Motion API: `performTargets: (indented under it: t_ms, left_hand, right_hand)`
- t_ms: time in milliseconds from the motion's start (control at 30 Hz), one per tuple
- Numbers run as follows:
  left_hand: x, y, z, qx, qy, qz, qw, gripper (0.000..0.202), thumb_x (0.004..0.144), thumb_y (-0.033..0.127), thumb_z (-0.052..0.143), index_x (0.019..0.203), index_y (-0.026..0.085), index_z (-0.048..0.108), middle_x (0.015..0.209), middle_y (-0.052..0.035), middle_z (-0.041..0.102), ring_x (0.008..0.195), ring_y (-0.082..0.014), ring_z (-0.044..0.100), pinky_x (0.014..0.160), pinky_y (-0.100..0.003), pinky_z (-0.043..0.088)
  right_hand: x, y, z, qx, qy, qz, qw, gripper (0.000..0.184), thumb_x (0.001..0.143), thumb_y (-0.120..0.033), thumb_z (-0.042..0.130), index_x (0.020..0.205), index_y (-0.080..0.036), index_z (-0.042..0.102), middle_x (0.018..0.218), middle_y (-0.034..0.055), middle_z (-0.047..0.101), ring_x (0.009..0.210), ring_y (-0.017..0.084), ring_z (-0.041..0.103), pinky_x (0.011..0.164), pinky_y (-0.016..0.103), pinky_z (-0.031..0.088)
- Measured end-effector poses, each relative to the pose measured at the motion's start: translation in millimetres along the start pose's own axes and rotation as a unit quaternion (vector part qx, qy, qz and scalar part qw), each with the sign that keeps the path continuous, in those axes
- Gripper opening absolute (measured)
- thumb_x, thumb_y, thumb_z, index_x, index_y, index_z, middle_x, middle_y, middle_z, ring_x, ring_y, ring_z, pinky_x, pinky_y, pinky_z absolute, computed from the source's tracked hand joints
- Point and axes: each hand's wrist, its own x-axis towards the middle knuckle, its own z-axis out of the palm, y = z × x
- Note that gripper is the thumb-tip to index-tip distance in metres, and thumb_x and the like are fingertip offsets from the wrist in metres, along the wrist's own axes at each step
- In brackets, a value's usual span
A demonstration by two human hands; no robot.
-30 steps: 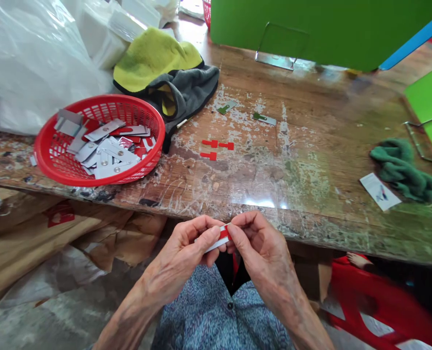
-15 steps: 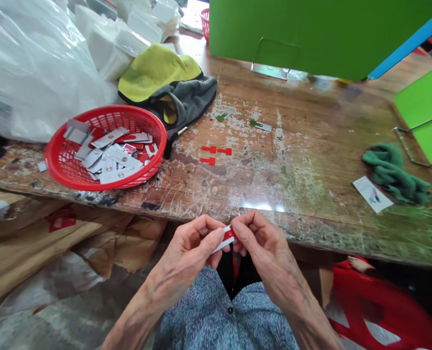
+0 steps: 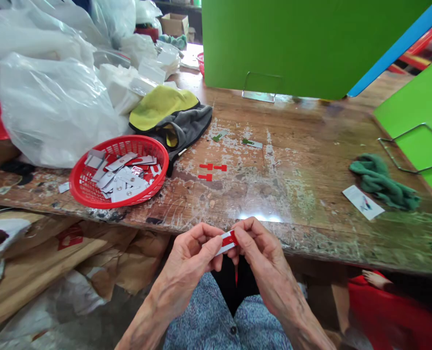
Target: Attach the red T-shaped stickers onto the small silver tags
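Between my two hands, just in front of the table's near edge, is a small red-and-white flat piece (image 3: 227, 241). My left hand (image 3: 196, 250) pinches its white end between thumb and fingers. The thumb and fingers of my right hand (image 3: 258, 245) close on the red end. Beyond my hands, three red key-shaped tabs (image 3: 205, 177) lie on the table. To the left stands a red plastic basket (image 3: 78, 187) holding many white and red flat pieces (image 3: 128, 180). Two green-and-white pieces (image 3: 252, 143) lie farther back.
A yellow-and-grey cloth (image 3: 172, 109) and clear plastic bags (image 3: 59, 107) lie behind the basket. Green panels (image 3: 303, 43) with wire stands rise at the back and right. A green cloth (image 3: 380, 182) and a printed card (image 3: 363, 202) are at the right. Another person's hand (image 3: 376, 279) shows lower right.
The view has tilted up slightly, so the table's things appear lower. Both hands keep hold of the red-and-white piece, and more of its red part shows between them.
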Motion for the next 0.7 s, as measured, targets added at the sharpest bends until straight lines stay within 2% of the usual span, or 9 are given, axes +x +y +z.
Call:
performTargets:
  t_ms: [167, 233, 300, 367, 433, 500, 567, 633, 700]
  left_hand:
    - [2.6, -1.1, 0.0, 0.030, 0.011, 0.010, 0.999, 0.030, 0.078, 0.043, 0.076, 0.082, 0.015, 0.067, 0.055, 0.0042, 0.055, 0.052, -0.0083, 0.044, 0.052, -0.022, 0.033]
    - [2.9, 1.2, -0.9, 0.039, 0.011, 0.017, 0.999, 0.029, 0.077, 0.042, 0.076, 0.082, 0.015, 0.067, 0.055, 0.0036, 0.056, 0.052, -0.0084, 0.045, 0.052, -0.022, 0.033]
    - [2.9, 4.4, -2.1, 0.046, 0.023, 0.017, 0.999, 0.029, 0.077, 0.041, 0.076, 0.082, 0.014, 0.068, 0.055, 0.0036, 0.055, 0.051, -0.0082, 0.044, 0.052, -0.021, 0.033]
    - [3.0, 8.6, -4.7, 0.052, 0.038, 0.023, 0.998, 0.028, 0.078, 0.041, 0.075, 0.084, 0.014, 0.069, 0.055, 0.0037, 0.056, 0.051, -0.0079, 0.045, 0.051, -0.021, 0.034]
    - [3.7, 15.9, -10.4, 0.060, 0.055, 0.049, 0.996, 0.027, 0.079, 0.040, 0.075, 0.087, 0.015, 0.070, 0.054, 0.0039, 0.056, 0.051, -0.0077, 0.046, 0.051, -0.019, 0.035]
    - [4.6, 29.3, -20.5, 0.077, 0.100, 0.091, 0.988, 0.027, 0.077, 0.039, 0.077, 0.090, 0.016, 0.070, 0.056, 0.0036, 0.059, 0.052, -0.0082, 0.049, 0.051, -0.019, 0.038]
    - [4.9, 49.9, -34.9, 0.104, 0.173, 0.148, 0.968, 0.028, 0.074, 0.037, 0.080, 0.092, 0.018, 0.071, 0.059, 0.0037, 0.062, 0.055, -0.0092, 0.053, 0.053, -0.020, 0.043]
    - [3.6, 74.7, -51.0, 0.142, 0.259, 0.202, 0.934, 0.026, 0.073, 0.035, 0.080, 0.093, 0.021, 0.071, 0.063, 0.0049, 0.064, 0.059, -0.0106, 0.057, 0.059, -0.023, 0.048]
    - [1.1, 96.6, -64.0, 0.234, 0.338, 0.241, 0.879, 0.021, 0.079, 0.036, 0.075, 0.097, 0.025, 0.071, 0.069, 0.0052, 0.065, 0.069, -0.0149, 0.062, 0.068, -0.031, 0.051]
  right_hand:
    - [2.1, -0.3, 0.1, -0.006, -0.008, -0.003, 1.000, 0.032, 0.085, -0.049, 0.070, 0.083, -0.021, 0.055, 0.068, -0.0036, 0.061, 0.061, 0.011, 0.058, 0.059, 0.024, 0.048]
    - [4.0, 0.3, -1.9, -0.009, -0.018, -0.003, 1.000, 0.030, 0.093, -0.050, 0.059, 0.085, -0.021, 0.058, 0.068, -0.0022, 0.062, 0.060, 0.012, 0.058, 0.060, 0.026, 0.049]
    - [7.0, 2.5, -7.0, -0.064, 0.029, -0.044, 0.997, 0.029, 0.097, -0.048, 0.050, 0.090, -0.021, 0.060, 0.073, 0.0003, 0.066, 0.064, 0.015, 0.061, 0.064, 0.030, 0.051]
    - [11.3, 7.0, -15.0, -0.178, 0.120, -0.123, 0.969, 0.023, 0.097, -0.042, 0.050, 0.094, -0.022, 0.061, 0.083, 0.0034, 0.068, 0.073, 0.018, 0.064, 0.070, 0.034, 0.052]
    - [16.5, 13.6, -24.6, -0.294, 0.182, -0.208, 0.915, 0.016, 0.095, -0.035, 0.052, 0.098, -0.023, 0.061, 0.092, 0.0063, 0.069, 0.085, 0.023, 0.065, 0.079, 0.041, 0.051]
    - [21.5, 21.3, -33.7, -0.368, 0.184, -0.270, 0.870, 0.012, 0.094, -0.029, 0.052, 0.097, -0.023, 0.062, 0.095, 0.0079, 0.068, 0.093, 0.026, 0.063, 0.085, 0.046, 0.049]
    - [25.3, 28.4, -40.6, -0.401, 0.164, -0.302, 0.849, 0.010, 0.094, -0.024, 0.051, 0.096, -0.024, 0.061, 0.097, 0.0081, 0.068, 0.096, 0.027, 0.063, 0.088, 0.047, 0.049]
    - [27.3, 33.4, -44.9, -0.405, 0.159, -0.319, 0.842, 0.011, 0.095, -0.020, 0.049, 0.096, -0.024, 0.060, 0.098, 0.0078, 0.068, 0.097, 0.026, 0.063, 0.087, 0.046, 0.050]
    - [27.9, 36.1, -47.4, -0.403, 0.162, -0.328, 0.839, 0.012, 0.096, -0.019, 0.049, 0.096, -0.025, 0.060, 0.099, 0.0077, 0.068, 0.099, 0.026, 0.064, 0.087, 0.045, 0.051]
